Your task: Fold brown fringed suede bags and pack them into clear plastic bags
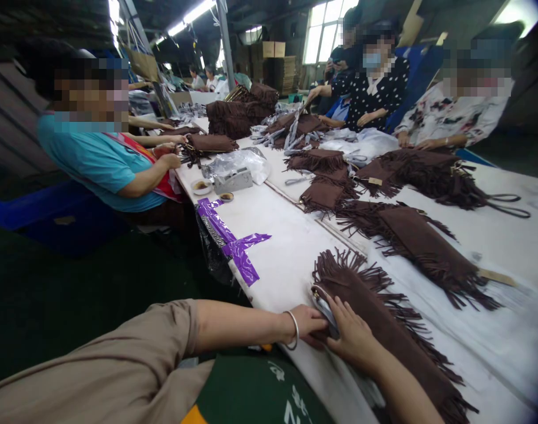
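A brown fringed suede bag (375,306) lies on the white table (290,247) right in front of me. My left hand (308,323), a silver bangle on its wrist, grips the bag's near corner together with a small grey shiny piece (324,306). My right hand (352,335) rests on the bag beside it, its fingers pressed onto that same grey piece at the bag's edge. What lies under the fingers is hidden.
Several more brown fringed bags (410,235) lie along the table, with a stack (233,115) at the far end. Purple tape strips (233,241) mark the left table edge. A person in a teal shirt (101,159) works at left; other people (379,82) sit across.
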A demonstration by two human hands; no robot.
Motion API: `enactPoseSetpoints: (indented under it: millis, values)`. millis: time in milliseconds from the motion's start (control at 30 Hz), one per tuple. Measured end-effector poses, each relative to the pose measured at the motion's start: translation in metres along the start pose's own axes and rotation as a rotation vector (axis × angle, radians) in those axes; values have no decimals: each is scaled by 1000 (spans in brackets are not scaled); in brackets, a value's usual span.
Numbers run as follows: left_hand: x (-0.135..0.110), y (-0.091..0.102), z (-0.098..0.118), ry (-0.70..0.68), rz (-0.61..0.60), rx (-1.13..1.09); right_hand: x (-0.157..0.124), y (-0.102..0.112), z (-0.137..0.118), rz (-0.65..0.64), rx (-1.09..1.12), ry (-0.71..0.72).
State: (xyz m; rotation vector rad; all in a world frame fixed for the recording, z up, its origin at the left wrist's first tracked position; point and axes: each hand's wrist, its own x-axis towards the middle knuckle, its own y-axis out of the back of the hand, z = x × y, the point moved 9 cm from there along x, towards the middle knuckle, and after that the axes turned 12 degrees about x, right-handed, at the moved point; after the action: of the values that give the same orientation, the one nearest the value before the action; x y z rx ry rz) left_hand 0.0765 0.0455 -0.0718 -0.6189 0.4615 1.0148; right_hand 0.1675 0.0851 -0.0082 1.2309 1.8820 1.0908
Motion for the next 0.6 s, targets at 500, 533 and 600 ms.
enactPoseSetpoints:
  millis: [500, 533, 600]
  values:
    - [25, 5, 38, -28, -302, -442, -55, -6, 2, 79, 6, 141]
    - [32, 4, 39, -20, -275, -447, -58, -7, 0, 78, 5, 148]
    - [44, 7, 40, 11, -207, -421, -62, -11, -3, 89, 1, 161]
